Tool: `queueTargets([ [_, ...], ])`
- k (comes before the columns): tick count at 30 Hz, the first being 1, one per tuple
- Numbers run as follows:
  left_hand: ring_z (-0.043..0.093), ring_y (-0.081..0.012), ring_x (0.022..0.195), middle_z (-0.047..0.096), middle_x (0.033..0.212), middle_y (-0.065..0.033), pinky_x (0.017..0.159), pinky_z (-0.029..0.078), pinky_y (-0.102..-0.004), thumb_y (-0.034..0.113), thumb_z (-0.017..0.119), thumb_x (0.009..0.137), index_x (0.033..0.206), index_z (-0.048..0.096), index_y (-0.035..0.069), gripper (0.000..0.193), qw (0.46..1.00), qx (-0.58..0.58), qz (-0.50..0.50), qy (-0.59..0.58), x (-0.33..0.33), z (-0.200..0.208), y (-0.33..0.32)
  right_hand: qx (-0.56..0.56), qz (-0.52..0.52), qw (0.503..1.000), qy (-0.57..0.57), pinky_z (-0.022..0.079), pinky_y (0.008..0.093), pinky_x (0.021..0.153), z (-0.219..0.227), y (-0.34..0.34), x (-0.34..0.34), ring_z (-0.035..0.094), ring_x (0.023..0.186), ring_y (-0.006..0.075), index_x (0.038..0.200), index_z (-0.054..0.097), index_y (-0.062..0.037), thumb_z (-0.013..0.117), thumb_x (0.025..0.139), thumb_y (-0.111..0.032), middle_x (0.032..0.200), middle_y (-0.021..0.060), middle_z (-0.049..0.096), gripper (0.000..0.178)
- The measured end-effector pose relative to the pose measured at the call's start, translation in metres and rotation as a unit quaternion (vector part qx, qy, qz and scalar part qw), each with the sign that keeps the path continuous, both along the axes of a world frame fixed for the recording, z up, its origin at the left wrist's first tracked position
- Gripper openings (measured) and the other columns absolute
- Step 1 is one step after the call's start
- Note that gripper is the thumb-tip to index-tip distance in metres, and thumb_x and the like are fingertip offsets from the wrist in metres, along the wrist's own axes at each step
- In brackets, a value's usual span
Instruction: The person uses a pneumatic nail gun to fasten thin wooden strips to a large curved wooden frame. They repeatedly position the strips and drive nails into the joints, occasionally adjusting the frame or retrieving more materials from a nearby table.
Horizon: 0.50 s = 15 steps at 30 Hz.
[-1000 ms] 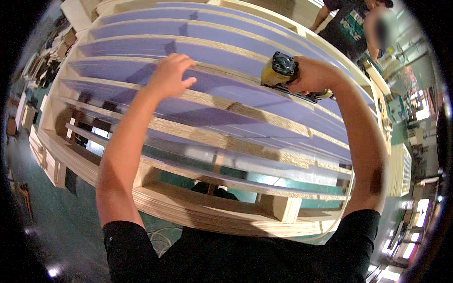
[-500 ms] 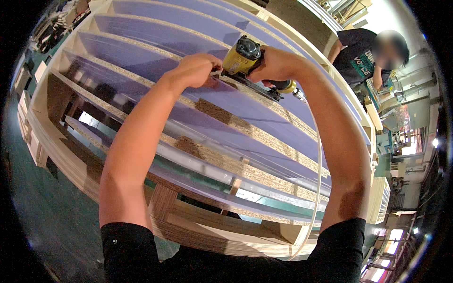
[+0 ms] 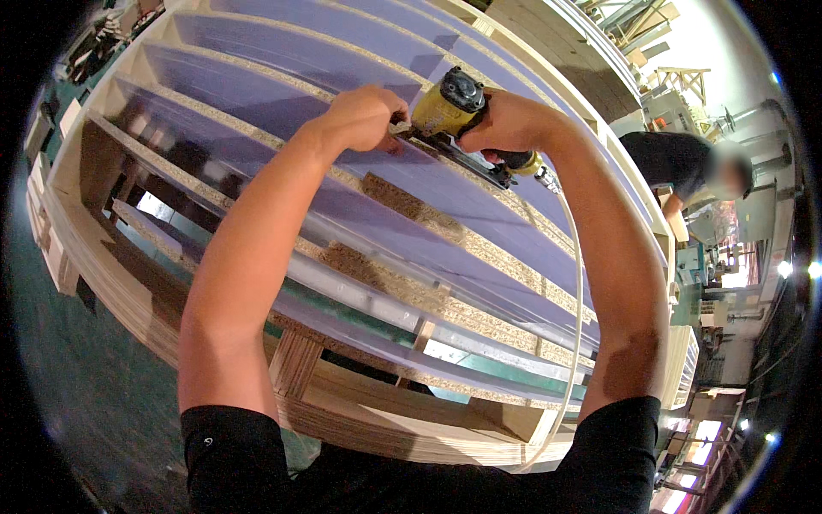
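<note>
My right hand (image 3: 514, 122) is wrapped round the grip of a yellow and black air nail gun (image 3: 445, 104). The tool rests over the raw top edge of an upright particleboard slat (image 3: 535, 214), and a pale air hose (image 3: 577, 283) runs from its grip down beside my right forearm. Close to the gun's front end, my left hand (image 3: 364, 118) is closed with its fingers curled at the same slat. What its fingertips pinch is hidden. Several such slats with purple-looking faces stand side by side inside a pale wooden frame (image 3: 128, 291).
Short dark particleboard blocks (image 3: 398, 195) sit against the nearer slats. Beyond the frame on the right, a person in a black shirt (image 3: 668, 163) leans over. Stacked panels (image 3: 681, 368) stand at the right, and green floor (image 3: 68, 368) shows at the left.
The nail gun and my right hand have shifted slightly right. My left hand keeps its closed pose by the slat. The other person has bent lower.
</note>
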<state>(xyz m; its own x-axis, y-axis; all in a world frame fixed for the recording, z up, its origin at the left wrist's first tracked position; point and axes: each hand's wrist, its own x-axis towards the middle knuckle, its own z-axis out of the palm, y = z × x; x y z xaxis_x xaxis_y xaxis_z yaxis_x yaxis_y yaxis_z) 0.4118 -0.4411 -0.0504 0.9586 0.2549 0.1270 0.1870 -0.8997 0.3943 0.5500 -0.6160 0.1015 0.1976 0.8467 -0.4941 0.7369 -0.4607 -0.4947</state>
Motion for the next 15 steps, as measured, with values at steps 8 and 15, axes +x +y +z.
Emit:
queueTargets([
  [8,0.072,-0.0341,0.098,0.076,0.104,-0.0134,0.086,0.056,-0.0431,0.024,0.09,0.072,0.112,0.073,0.013,0.045,0.997,-0.075,-0.016,-0.013,0.0,0.004,-0.009,0.011,-0.004,1.0,-0.008,0.05,0.0347,0.051,-0.01,-0.036,0.027,0.061,0.052,0.0149,0.102,0.069,-0.002,0.075,0.078,-0.014,0.069,0.0071,0.067,0.028],
  [15,0.067,-0.0336,0.116,0.072,0.123,-0.0152,0.1,0.051,-0.0457,0.037,0.089,0.07,0.115,0.071,0.006,0.057,0.997,-0.061,-0.027,0.045,-0.005,0.024,-0.013,0.0,-0.047,0.998,-0.03,0.051,0.0344,0.052,0.01,-0.162,0.057,0.063,0.054,0.0155,0.093,0.068,0.0,0.073,0.078,-0.014,0.066,0.0071,0.067,0.021],
])
